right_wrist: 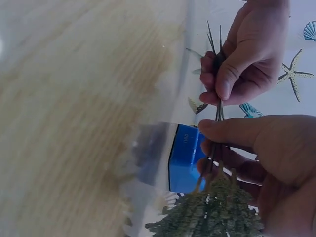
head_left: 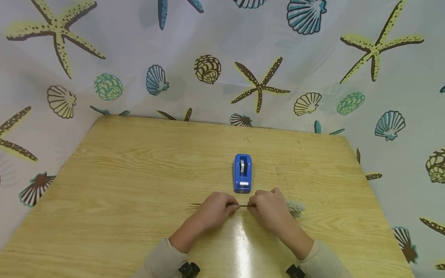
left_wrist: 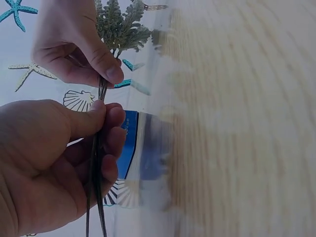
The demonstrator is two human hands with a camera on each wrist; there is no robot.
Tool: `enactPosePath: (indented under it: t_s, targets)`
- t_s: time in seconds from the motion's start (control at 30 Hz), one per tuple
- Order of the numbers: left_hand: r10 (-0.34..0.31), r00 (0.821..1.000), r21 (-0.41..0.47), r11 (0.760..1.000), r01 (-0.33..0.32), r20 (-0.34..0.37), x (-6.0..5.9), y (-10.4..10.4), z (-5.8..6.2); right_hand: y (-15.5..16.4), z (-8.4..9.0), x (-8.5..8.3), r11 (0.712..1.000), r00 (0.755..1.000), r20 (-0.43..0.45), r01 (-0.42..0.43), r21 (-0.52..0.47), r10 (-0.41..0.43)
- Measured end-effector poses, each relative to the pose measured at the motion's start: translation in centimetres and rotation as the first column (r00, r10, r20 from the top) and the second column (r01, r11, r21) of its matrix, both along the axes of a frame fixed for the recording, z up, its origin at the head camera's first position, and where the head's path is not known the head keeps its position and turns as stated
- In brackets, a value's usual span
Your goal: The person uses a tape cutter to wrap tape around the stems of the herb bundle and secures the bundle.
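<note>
- The bench (head_left: 139, 185) is pale yellow wood with a fine brown grain and a white streak of glare near its front edge.
- The tape dispenser (head_left: 242, 173) is bright blue, with a grey-silver roll and cutter on top.
- The sprig (right_wrist: 217, 212) has dusty grey-green leaves and thin dark brown stems (left_wrist: 96, 163).
- The curtain (head_left: 222, 42) behind the back edge is white, printed with yellow starfish dotted brown, blue and teal shells, cream shells and brown ones.
- The sleeves (head_left: 163, 262) are beige.
</note>
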State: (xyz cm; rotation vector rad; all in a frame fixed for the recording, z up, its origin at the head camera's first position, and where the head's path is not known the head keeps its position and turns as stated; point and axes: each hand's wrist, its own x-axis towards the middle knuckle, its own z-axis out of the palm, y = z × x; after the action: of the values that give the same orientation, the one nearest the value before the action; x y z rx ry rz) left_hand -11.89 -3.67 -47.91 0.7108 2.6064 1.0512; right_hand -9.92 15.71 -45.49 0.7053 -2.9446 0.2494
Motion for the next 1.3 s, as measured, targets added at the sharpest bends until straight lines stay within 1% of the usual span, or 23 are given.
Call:
enactPosePath:
  t_s: [0.1,0.2,0.3,0.4,0.53,0.63,0.77,0.9,1.03,1.13,1.3]
  targets:
    - [0.031,0.999,-0.003,1.0,-0.031,-0.015,0.0,0.1,0.1,0.0,0.2,-0.1,1.0,0.998,0.056,-0.006,0.012,0.006]
    - [0.055,0.998,-0.013,0.998,-0.056,-0.04,0.2,0.1,0.1,0.0,0.6,0.0,0.998,0.992,0.127,-0.018,0.055,0.01]
    - [0.08,0.996,-0.019,0.997,-0.081,-0.05,0.3,0.1,0.1,0.0,0.8,0.0,0.995,0.987,0.162,-0.032,0.097,0.016]
    - [0.1,0.993,-0.023,0.995,-0.102,-0.054,0.4,0.3,0.2,0.1,0.8,-0.2,0.996,0.988,0.156,-0.031,0.084,0.018]
    - [0.116,0.991,-0.015,0.993,-0.117,-0.067,0.4,0.4,0.2,0.2,0.7,-0.4,1.0,0.992,0.124,-0.017,0.026,0.014]
    - [0.108,0.992,-0.006,0.994,-0.109,-0.061,0.4,0.4,0.1,0.2,0.6,-0.5,1.0,0.996,0.094,-0.003,0.001,0.003]
    - [0.068,0.997,-0.008,0.998,-0.069,-0.038,0.2,0.2,0.1,0.0,0.2,-0.6,0.999,0.998,0.053,0.021,-0.026,-0.02]
    - [0.043,0.998,-0.018,0.999,-0.044,-0.044,0.1,0.0,0.1,-0.2,-0.3,-0.5,1.0,1.0,-0.003,0.028,-0.006,-0.028]
    - [0.063,0.996,-0.026,0.998,-0.064,-0.059,-0.1,0.0,0.1,-0.3,-0.6,-0.5,1.0,0.999,-0.039,0.008,0.021,-0.008]
    - [0.09,0.993,-0.012,0.996,-0.091,-0.071,-0.1,0.1,0.0,-0.3,-0.4,-0.4,1.0,1.0,-0.017,-0.007,0.021,0.007]
    - [0.119,0.987,0.02,0.993,-0.117,-0.108,-0.1,0.1,-0.1,-0.3,-0.1,-0.4,1.0,0.996,0.085,-0.021,0.018,0.019]
